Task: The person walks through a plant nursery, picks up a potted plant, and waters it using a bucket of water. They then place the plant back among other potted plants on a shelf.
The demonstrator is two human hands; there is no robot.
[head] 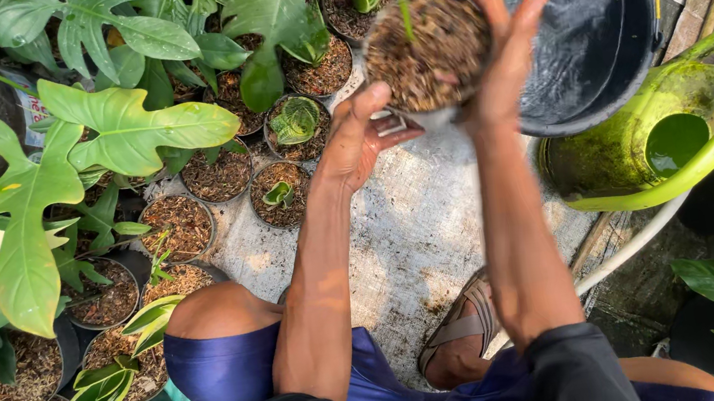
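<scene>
Down at the bottom edge: black sleeves, blue shorts (pixel 383 399) over bent knees, and one foot in a brown strapped sandal (pixel 461 329) resting on the pale concrete ground (pixel 417 238). Just left of the knee, small black pots of brown bark mix with young green shoots (pixel 125 360), packed close together. Further up, both forearms raised toward the middle of the view. Left hand (pixel 358 136) sits under and beside the lifted small round pot filled with coarse brown bark chips (pixel 424 49), fingers half open, thumb touching the rim; can't tell how firmly it grips. Right hand (pixel 503 52) wrapped around the pot's right side, fingers spread over the top edge, clearly holding it up in the air, tilted toward the camera. Thin green stem poking out of the mix. Off to the right, lime-green plastic watering can (pixel 680 139) with water inside. Behind the pot, big black bucket of water (pixel 591 23). Far left and top, broad split-leaf green plants (pixel 127 130) over more pots.
</scene>
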